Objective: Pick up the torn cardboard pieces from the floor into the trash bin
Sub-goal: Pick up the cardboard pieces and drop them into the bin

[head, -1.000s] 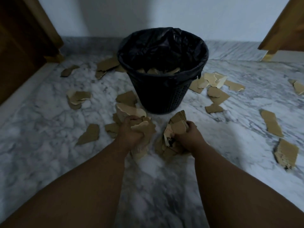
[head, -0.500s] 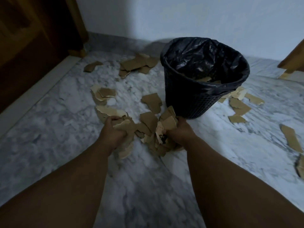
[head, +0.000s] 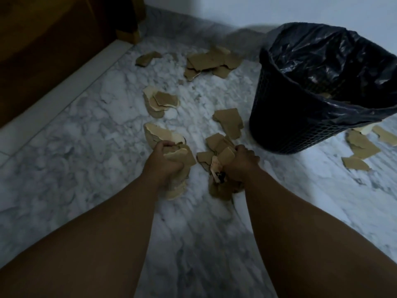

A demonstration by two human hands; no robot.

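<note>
Grasp made: my left hand (head: 163,166) and right hand (head: 243,166) clench torn brown cardboard pieces (head: 225,157); next, I'd lift them over the black mesh trash bin (head: 290,130).

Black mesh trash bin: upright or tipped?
Upright. The black mesh trash bin stands on its base on the marble floor, mouth facing up, black liner folded over the rim.

No text, label, brand, number or sign can be read anywhere in the view. The torn cardboard pieces (head: 228,123) on the floor show only plain brown and pale faces. One scrap (head: 215,166), gripped among others in the right hand (head: 243,166), carries faint reddish marks and a dark patch at its lower end. These are too blurred and too dim to make out as letters or figures.
</note>
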